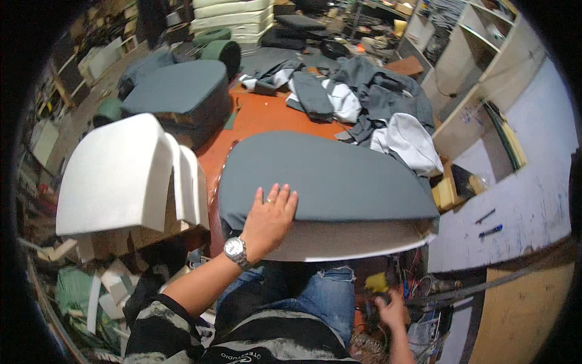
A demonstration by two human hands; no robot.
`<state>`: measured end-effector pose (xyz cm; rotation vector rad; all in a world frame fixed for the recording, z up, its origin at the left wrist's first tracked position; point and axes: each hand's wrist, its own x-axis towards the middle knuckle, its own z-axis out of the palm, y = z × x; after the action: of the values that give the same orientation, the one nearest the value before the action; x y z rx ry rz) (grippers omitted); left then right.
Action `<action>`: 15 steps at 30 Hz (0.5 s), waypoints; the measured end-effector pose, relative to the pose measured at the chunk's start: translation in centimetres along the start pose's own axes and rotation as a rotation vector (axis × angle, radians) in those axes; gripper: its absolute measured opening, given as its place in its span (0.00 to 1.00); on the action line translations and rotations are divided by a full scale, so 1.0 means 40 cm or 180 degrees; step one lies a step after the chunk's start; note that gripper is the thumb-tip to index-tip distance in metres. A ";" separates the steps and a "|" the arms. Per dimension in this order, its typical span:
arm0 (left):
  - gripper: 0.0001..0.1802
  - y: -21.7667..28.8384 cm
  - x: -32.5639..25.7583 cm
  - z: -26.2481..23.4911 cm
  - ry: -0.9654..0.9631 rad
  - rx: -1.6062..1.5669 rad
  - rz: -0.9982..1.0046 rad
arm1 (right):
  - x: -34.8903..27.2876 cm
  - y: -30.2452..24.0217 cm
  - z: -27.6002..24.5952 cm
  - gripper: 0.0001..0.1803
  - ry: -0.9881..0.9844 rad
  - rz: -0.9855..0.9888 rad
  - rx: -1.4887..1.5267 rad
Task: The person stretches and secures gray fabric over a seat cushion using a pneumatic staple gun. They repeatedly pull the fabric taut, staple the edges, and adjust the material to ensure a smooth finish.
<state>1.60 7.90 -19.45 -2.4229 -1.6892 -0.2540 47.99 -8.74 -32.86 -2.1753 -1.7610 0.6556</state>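
In front of me, a grey fabric-covered foam cushion (327, 176) lies on the orange-red work surface. Its near side shows a white, uncovered inner face. My left hand (271, 221) rests on the near left part of the grey fabric, palm down with the fingers stretched out. A watch and a ring are on that arm and hand. Low on the right, beside my thigh, my right hand (393, 310) is closed around something dark and small. A yellow piece (377, 282) shows just above it; whether the two belong together I cannot tell.
White shaped foam pieces (115, 176) stand at left. Behind them sits another grey covered cushion (176, 88). Grey and white fabric (388, 97) is heaped at the far right. A pale table (509, 224) with pens borders the right side; scraps (115, 285) lie lower left.
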 end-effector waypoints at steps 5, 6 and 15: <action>0.37 0.021 0.094 -0.061 -0.0221 -0.0308 -0.0134 | 0.052 -0.301 -0.288 0.18 -0.0970 0.0146 0.4120; 0.37 0.033 0.094 -0.061 -0.0268 -0.0318 -0.0169 | 0.055 -0.360 -0.281 0.22 -0.1139 0.0022 0.4694; 0.40 0.017 0.031 -0.036 -0.0361 -0.0121 -0.0237 | 0.017 -0.601 0.119 0.34 -0.5005 0.1026 0.7834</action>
<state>2.61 8.43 -17.81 -2.4473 -1.8408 -0.1626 25.28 -2.96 -25.70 0.2370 0.3671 2.5142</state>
